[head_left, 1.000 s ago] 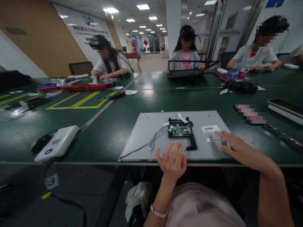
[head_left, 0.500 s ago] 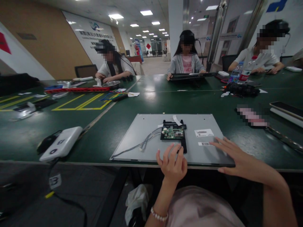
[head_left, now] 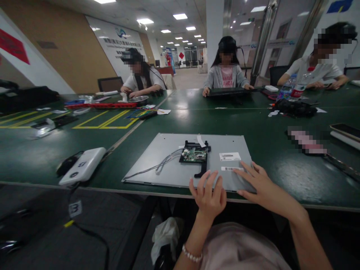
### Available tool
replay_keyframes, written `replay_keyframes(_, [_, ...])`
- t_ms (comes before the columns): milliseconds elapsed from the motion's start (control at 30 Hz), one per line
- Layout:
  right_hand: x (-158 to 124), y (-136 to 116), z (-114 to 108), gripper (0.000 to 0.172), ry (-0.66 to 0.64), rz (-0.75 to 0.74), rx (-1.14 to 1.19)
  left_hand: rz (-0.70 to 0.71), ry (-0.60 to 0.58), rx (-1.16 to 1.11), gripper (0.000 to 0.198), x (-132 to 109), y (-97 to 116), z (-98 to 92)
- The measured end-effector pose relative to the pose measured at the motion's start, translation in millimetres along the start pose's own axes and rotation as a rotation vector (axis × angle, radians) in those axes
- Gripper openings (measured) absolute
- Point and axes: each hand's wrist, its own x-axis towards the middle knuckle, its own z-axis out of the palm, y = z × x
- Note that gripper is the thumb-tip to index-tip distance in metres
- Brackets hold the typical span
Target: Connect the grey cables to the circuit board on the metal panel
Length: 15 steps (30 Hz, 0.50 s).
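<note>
A flat grey panel (head_left: 157, 153), which looks like the back of a screen, lies on the table in front of me. On its middle sits a green circuit board (head_left: 193, 154) in a black bracket (head_left: 204, 167), and a white strip (head_left: 200, 141) sticks up at its top. Grey cables (head_left: 165, 160) run from the board to the panel's left corner. My left hand (head_left: 209, 193) is over the near edge, fingers spread and curved, holding nothing. Fingers apart, my right hand (head_left: 260, 185) rests at the panel's right edge beside two white labels (head_left: 230, 156).
A white power bank (head_left: 83, 167) with a cable lies to the left. On the right are a phone (head_left: 306, 141) and a chain strap. Bottles (head_left: 298, 89) and a black bundle stand farther back. Three people sit across the green table (head_left: 135, 150).
The panel has slid left on the table and turned slightly. My right hand has moved left with its edge. My left hand has stayed at the near edge; the view has turned slightly left.
</note>
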Motion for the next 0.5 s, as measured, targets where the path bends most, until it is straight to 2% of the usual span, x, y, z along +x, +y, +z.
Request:
replay_keyframes(233, [20.1, -27.9, 6.4, 0.058, 0.032, -0.026, -0.046, 0.012, 0.009, -0.020, 0.022, -1.1, -1.2, 0.2])
replay_keyframes(500, [41.3, -66.4, 9.1, 0.062, 0.026, 0.043, -0.176, 0.007, 0.009, -0.042, 0.020, -2.3, -1.7, -0.1])
